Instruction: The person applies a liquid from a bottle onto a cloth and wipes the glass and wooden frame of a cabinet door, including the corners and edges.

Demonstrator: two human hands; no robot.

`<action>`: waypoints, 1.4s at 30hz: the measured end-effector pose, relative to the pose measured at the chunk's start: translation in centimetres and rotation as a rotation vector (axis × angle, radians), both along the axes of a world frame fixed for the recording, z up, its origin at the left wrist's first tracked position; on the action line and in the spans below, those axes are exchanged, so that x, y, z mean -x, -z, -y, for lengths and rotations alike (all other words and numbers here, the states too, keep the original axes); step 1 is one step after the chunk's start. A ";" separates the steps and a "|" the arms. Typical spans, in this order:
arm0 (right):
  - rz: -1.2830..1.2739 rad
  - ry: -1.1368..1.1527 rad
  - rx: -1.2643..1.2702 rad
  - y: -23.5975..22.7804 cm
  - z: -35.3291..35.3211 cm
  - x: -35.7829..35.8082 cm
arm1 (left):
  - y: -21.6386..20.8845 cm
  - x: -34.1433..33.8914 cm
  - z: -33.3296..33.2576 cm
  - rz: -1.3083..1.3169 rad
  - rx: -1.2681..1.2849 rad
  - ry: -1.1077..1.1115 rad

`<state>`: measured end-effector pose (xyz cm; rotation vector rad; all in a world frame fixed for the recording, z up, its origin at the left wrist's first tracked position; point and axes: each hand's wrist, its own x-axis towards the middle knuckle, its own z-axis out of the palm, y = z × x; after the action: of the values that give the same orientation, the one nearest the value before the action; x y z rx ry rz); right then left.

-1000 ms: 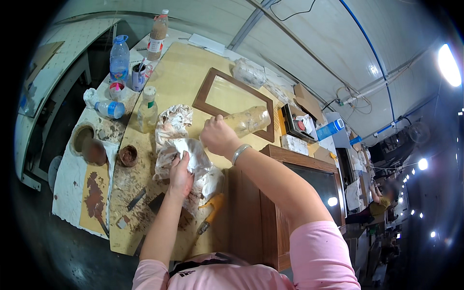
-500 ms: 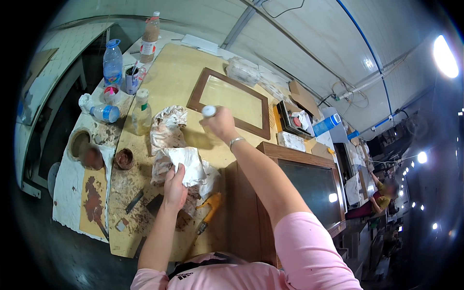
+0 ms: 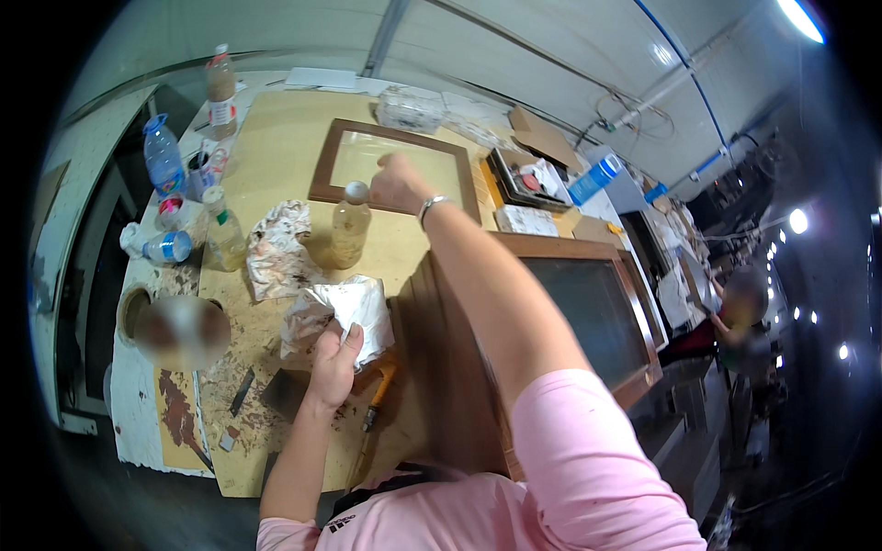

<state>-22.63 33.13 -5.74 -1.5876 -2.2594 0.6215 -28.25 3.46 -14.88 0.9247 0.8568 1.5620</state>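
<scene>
My left hand (image 3: 333, 365) grips a crumpled white rag (image 3: 363, 312) stained with brown, thumb on top. My right hand (image 3: 397, 184) is curled over the near side of a brown wooden frame (image 3: 393, 131); whatever it may hold is hidden. Beside that hand a clear bottle (image 3: 349, 237) with a white cap and yellowish liquid stands upright on the table, apart from the fingers. Another crumpled, stained rag (image 3: 278, 248) lies left of the bottle. Under the held rag lies a yellow-orange tool (image 3: 378, 390), partly covered.
A brown wooden cabinet (image 3: 441, 367) with a dark glass panel stands under my right arm. At the left are several bottles, including a blue-capped one (image 3: 163, 151), and a can (image 3: 197, 174). A box of odds and ends (image 3: 528, 179) and a blue canister (image 3: 594, 179) sit at the right.
My right hand has let go of the bottle, which now stands on the table, and has moved away toward the wooden frame. The left hand keeps its rag. The whole view has shifted.
</scene>
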 end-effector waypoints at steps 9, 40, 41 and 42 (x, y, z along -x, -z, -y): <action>0.116 0.130 -0.214 -12.7 9.5 -25.6 | -8.7 -6.3 -0.2 -0.834 -0.531 0.454; -0.033 0.464 -0.208 -1.8 19.3 -57.7 | -13.0 -11.8 12.2 -1.403 -0.126 0.188; -0.020 0.498 -0.112 -2.6 19.7 -57.5 | -13.5 -11.0 12.4 -1.308 0.099 0.213; -0.068 0.471 -0.120 -2.4 19.6 -57.6 | -14.1 -10.4 12.2 -1.219 0.305 0.211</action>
<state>34.99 13.48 -3.31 -1.9089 -1.7422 0.3956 -17.84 -8.73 -0.76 1.6728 1.6865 0.5249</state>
